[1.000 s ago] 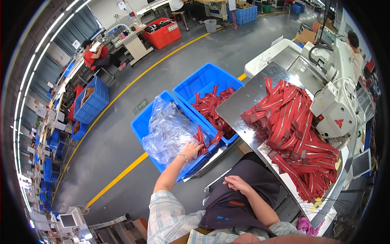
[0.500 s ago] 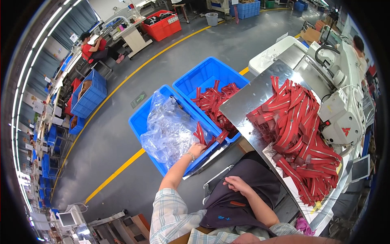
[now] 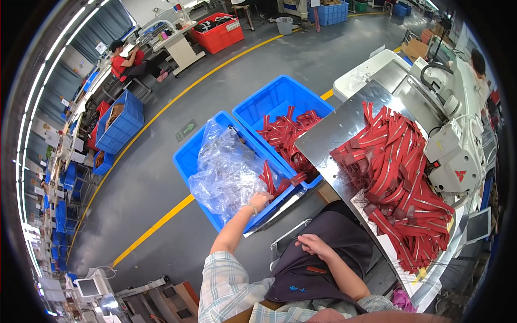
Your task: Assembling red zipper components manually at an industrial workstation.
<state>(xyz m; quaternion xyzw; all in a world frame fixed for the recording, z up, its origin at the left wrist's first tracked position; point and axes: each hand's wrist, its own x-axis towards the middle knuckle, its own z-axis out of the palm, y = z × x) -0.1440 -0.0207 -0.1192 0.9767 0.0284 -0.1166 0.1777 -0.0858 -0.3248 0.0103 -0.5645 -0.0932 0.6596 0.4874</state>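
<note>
Several red zipper strips [image 3: 266, 175] are lying in the blue bin [image 3: 186, 159], just beside the left hand [image 3: 260, 201], its grip being impossible to tell; right hand [image 3: 314, 245] is pinching a small dark tool [image 3: 294, 237]

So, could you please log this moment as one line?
left hand: beside red zippers; right hand: holding slim dark item; clear plastic: in blue bin

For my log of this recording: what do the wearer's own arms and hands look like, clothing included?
Both the left hand and the right hand are ungloved. A thin bracelet circles the left wrist. The left sleeve is pale plaid with blue-grey lines, leaving the forearm bare; the right sleeve looks matching.
</note>
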